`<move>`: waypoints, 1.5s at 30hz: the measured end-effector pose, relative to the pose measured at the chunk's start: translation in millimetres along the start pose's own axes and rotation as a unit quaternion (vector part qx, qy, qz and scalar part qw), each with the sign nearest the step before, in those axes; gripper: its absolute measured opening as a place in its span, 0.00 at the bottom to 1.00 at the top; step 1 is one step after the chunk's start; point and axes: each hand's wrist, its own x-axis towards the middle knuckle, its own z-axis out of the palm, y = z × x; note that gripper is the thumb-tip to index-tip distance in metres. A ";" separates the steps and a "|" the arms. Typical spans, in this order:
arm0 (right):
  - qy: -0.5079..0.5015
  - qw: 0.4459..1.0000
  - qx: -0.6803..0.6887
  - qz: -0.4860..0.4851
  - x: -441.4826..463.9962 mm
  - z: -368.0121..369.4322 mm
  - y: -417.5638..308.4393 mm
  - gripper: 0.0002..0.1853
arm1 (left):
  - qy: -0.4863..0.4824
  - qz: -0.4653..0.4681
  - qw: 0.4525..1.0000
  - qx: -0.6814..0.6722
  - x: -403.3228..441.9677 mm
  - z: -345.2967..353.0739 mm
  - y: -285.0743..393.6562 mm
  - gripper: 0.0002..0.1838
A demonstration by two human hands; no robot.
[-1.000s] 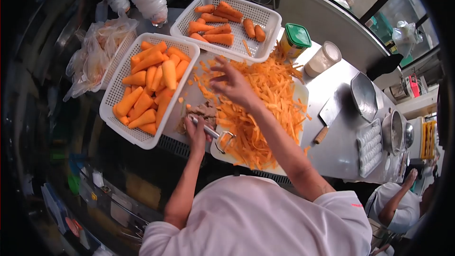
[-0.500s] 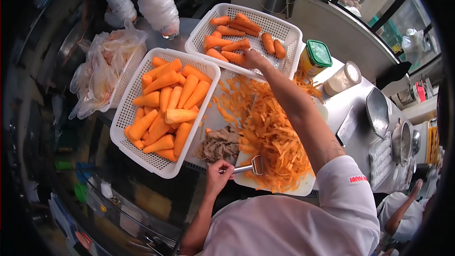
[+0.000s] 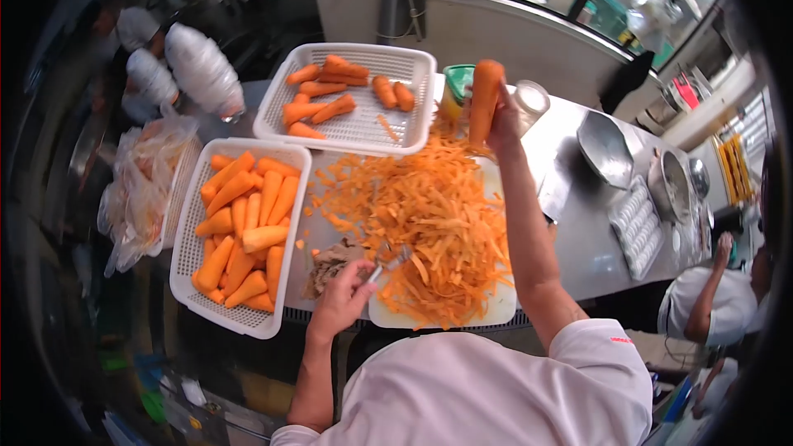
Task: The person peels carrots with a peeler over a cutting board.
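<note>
My right hand is closed around a large carrot, held upright above the back right of the peelings. In my left hand is a metal peeler, its head touching or just over the pile of orange carrot peelings. That heap covers most of a white cutting board. Beside my left hand lies a crumpled brown cloth, partly hidden by the fingers. Peeled-looking carrots fill the white basket on the left. Several darker carrots lie in the rear white basket.
A tub with a green lid and a clear jar stand behind the board. Metal bowls and an egg tray sit to the right. Plastic bags lie far left. Another person is at the right.
My right hand has lifted a carrot out of the rear basket and carried it to the right. The peeler in my left hand has turned, and the camera view has shifted.
</note>
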 end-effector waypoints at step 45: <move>0.207 0.974 0.066 0.059 -146.3 6.4 79.7 0.30 | 0.183 0.216 0.946 0.161 10.8 125.9 74.1 0.15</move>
